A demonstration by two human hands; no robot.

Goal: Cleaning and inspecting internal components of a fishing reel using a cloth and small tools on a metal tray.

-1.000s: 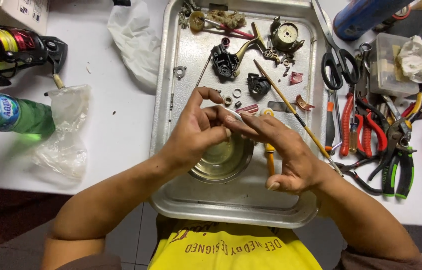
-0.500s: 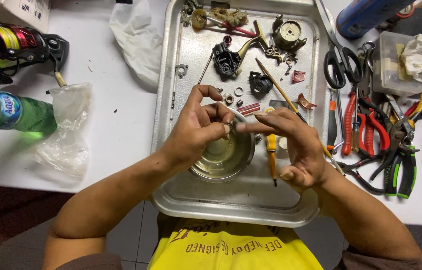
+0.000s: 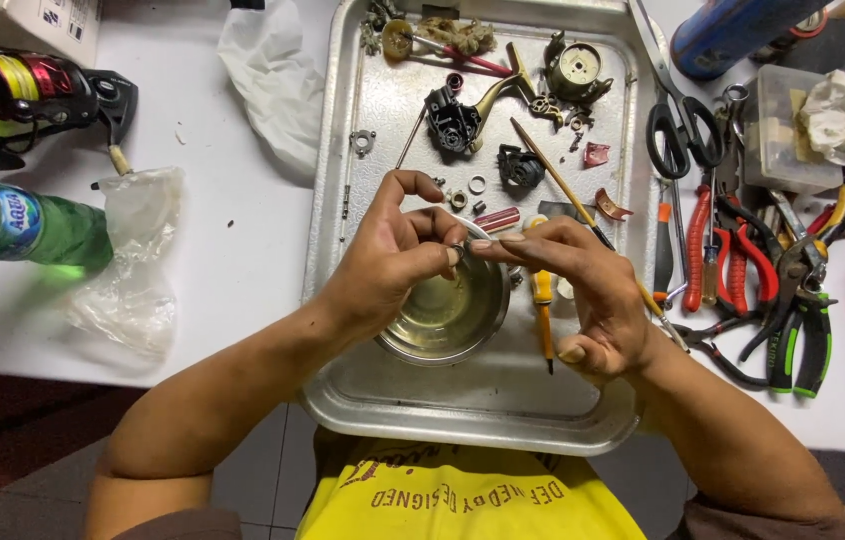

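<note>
My left hand (image 3: 395,252) and my right hand (image 3: 583,290) meet fingertip to fingertip over a small metal bowl (image 3: 451,318) of liquid on a metal tray (image 3: 503,400). Between the fingertips is a tiny metal part (image 3: 463,243), pinched from both sides; too small to identify. A yellow-handled screwdriver (image 3: 543,300) lies beside the bowl under my right fingers. Dismantled reel parts (image 3: 463,115), small rings and a thin brush (image 3: 563,190) lie on the tray's far half.
Pliers, cutters and scissors (image 3: 683,130) are heaped right of the tray. A green bottle (image 3: 13,222), a crumpled plastic bag (image 3: 133,260) and a fishing reel (image 3: 38,95) lie at left. A plastic box with tissue (image 3: 823,125) sits at far right.
My right hand's fingers have drawn in closer to the left fingertips over the bowl; the hands stay in nearly the same place.
</note>
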